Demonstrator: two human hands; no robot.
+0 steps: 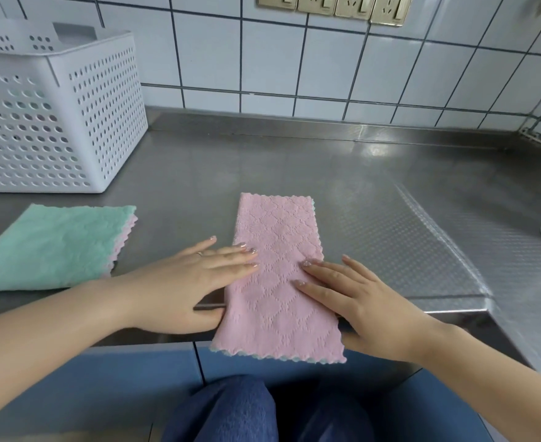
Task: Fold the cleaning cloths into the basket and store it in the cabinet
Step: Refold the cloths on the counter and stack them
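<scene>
Head view looks down on a steel counter [294,161] backed by a white tiled wall [263,59], where a pink cloth [278,282] lies folded into a long strip, its near end hanging just over the counter's front edge. A thin line of green shows along that scalloped near edge. Both hands lie flat on the strip with straight fingers, gripping nothing: the left hand [192,282] presses its fingertips on the strip's left side, thumb against the left edge, and the right hand [358,298] presses on the right side, its outer fingers resting on the bare steel beside it. To the left, apart from the strip, a green cloth [55,247] lies folded on the counter with a pink layer peeking out along its right edge. Behind that, at the far left, stands a white perforated basket [71,116], upright; what it holds cannot be seen. Brass wall sockets [333,4] sit at the top of the tiles. Blue cabinet fronts [103,378] show below the counter, and blue trouser knees [231,409] at the bottom.
</scene>
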